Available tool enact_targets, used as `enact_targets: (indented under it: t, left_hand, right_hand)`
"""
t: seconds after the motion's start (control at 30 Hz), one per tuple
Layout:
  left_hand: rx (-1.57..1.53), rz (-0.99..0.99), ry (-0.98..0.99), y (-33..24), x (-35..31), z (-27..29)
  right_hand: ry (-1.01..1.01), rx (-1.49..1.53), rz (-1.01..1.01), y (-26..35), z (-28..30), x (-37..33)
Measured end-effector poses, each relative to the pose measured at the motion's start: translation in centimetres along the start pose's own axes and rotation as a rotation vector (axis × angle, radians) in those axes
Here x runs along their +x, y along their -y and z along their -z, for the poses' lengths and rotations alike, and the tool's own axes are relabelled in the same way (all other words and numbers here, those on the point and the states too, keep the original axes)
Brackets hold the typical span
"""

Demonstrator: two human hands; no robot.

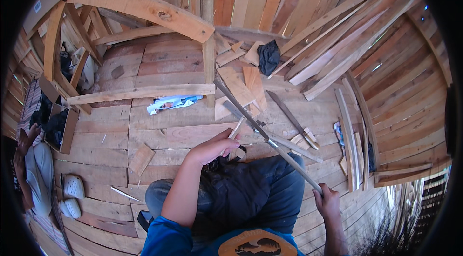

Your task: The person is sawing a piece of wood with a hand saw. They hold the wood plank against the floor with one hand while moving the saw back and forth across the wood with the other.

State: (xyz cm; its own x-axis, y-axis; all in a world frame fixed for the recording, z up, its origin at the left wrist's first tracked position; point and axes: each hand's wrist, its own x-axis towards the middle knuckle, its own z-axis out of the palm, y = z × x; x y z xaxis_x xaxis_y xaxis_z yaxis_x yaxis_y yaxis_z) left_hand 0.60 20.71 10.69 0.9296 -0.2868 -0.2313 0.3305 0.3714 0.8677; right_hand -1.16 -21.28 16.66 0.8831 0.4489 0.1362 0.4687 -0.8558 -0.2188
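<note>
In the head view I see the left hand (212,152) closed around one pale stick (236,128), seemingly just beside one long-handled blade (270,142) whose near right end the right hand (329,200) grips, so I would keep the left well behind the edge, with two white clogs (73,186) at left.

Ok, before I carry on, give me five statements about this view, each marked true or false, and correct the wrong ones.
1. The left hand holds a short pale stick. True.
2. The right hand is empty. False: it is closed around the handle of a long-handled tool.
3. The white clogs are on the person's right. False: they are on the left.
4. A dark long-bladed knife lies on the floorboards. True.
5. The crumpled black bundle is left of the blue and white wrapper. False: it is to the right.
</note>
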Motion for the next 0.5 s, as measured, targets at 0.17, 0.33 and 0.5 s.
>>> enact_targets:
  t: [0.17,0.33,0.5]
  left_hand:
    - [-0.018,0.028,-0.007,-0.1,0.3,-0.1]
    - [-0.026,0.072,0.033,-0.1,0.1,-0.3]
    - [-0.182,0.158,0.17,0.3,-0.1,-0.2]
  right_hand:
    - [-0.009,-0.045,-0.016,-0.2,0.6,-0.3]
    - [-0.029,-0.098,0.019,-1.1,1.0,-0.5]
    - [-0.027,-0.117,0.031,-1.1,1.3,-0.5]
